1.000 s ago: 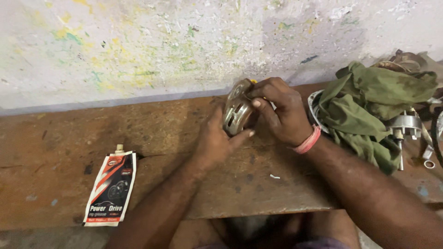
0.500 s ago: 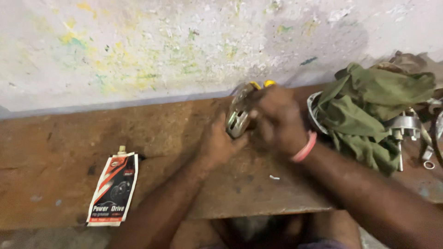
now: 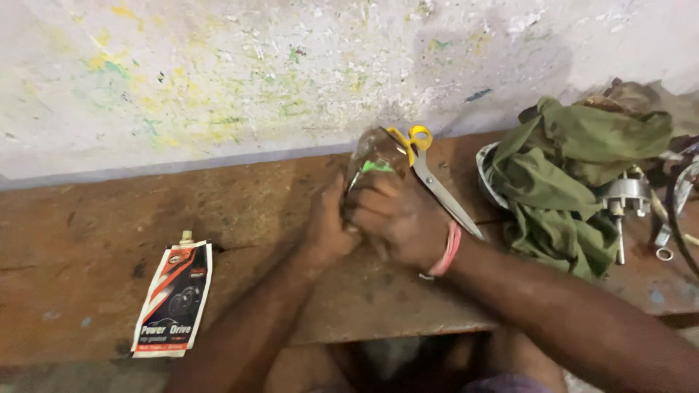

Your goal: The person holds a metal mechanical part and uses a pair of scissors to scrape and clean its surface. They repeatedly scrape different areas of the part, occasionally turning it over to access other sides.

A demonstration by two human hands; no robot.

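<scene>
Left hand and right hand clenched together, forearms converging

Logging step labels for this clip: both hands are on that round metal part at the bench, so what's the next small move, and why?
Probably steady the round metal part before working it further. The left hand grips it from the side and the right hand covers its front, both blurred, and it sits lifted off the wooden bench. The scissors lie just behind it, close enough to get knocked.

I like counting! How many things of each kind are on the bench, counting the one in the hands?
Round blurred metal part held in both hands: 1
Yellow-handled scissors: 1
Red, white and black spouted pouch: 1
Crumpled green cloth: 1
Silver metal fitting: 1
Total: 5
</scene>
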